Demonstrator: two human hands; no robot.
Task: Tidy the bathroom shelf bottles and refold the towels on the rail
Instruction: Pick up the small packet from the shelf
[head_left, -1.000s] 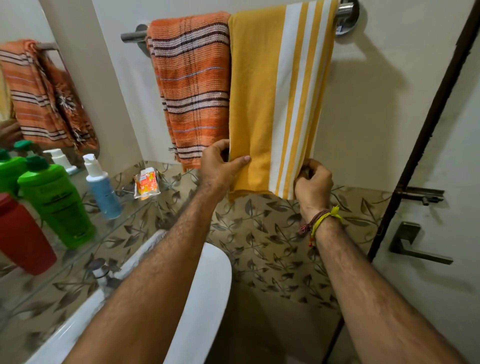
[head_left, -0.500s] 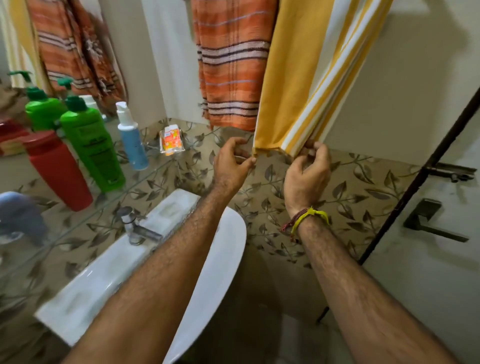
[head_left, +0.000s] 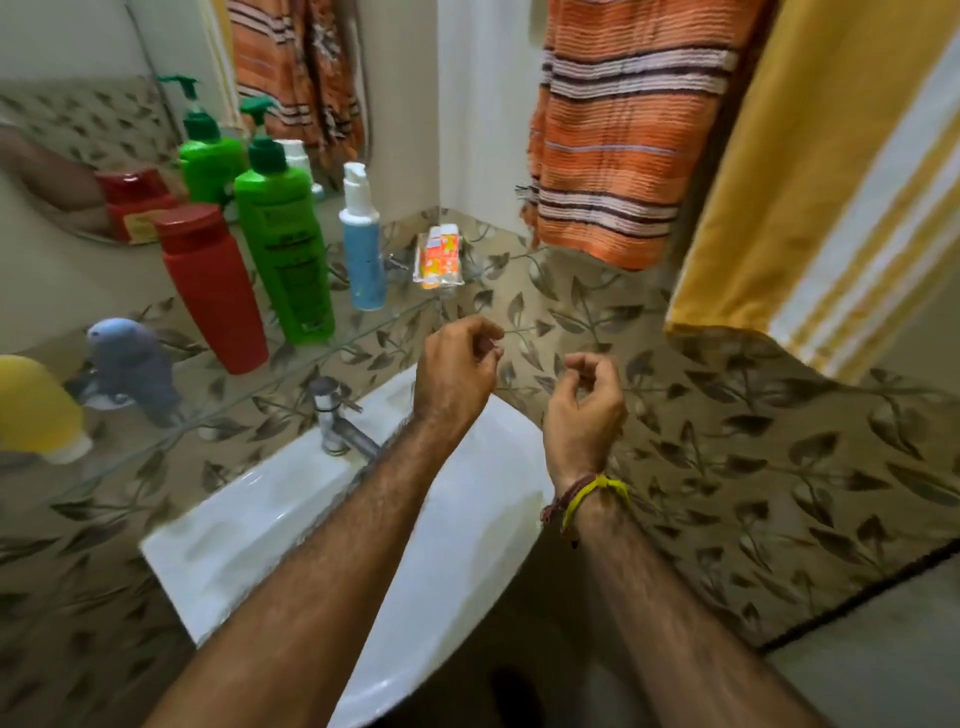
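Two hands are held over the white basin (head_left: 291, 525), and nothing is gripped by either. The left hand (head_left: 457, 371) is seen from the back with its fingers (head_left: 488, 332) loosely curled inward and holding nothing; the right hand (head_left: 584, 410), with a yellow thread band (head_left: 592, 496) at the wrist, is turned palm-inward with its fingers (head_left: 597, 371) also loosely curled and apart from the thumb. Above and to the right of the right hand's fingers, the yellow striped towel (head_left: 810, 171) is hung, its lower edge well clear of them. Directly above both hands, the orange striped towel (head_left: 618, 140) is hung beside the yellow one, also untouched. To the left of the left hand's fingers, a glass shelf (head_left: 363, 325) is seen, on which the bottles are stood upright: a red bottle (head_left: 213, 286) nearest the viewer, a green pump bottle (head_left: 285, 244) just behind it, and a blue bottle with a white cap (head_left: 361, 244) further back. A small orange sachet (head_left: 439, 257) is leaned at the far end of the shelf, above the left hand's fingers. Further left, a grey-blue object (head_left: 132, 364) and a yellow bottle (head_left: 36, 410) are placed, both blurred. A chrome tap (head_left: 337, 421) is set below and left of the left hand. The bottles are doubled in a mirror (head_left: 78, 41) behind the shelf.
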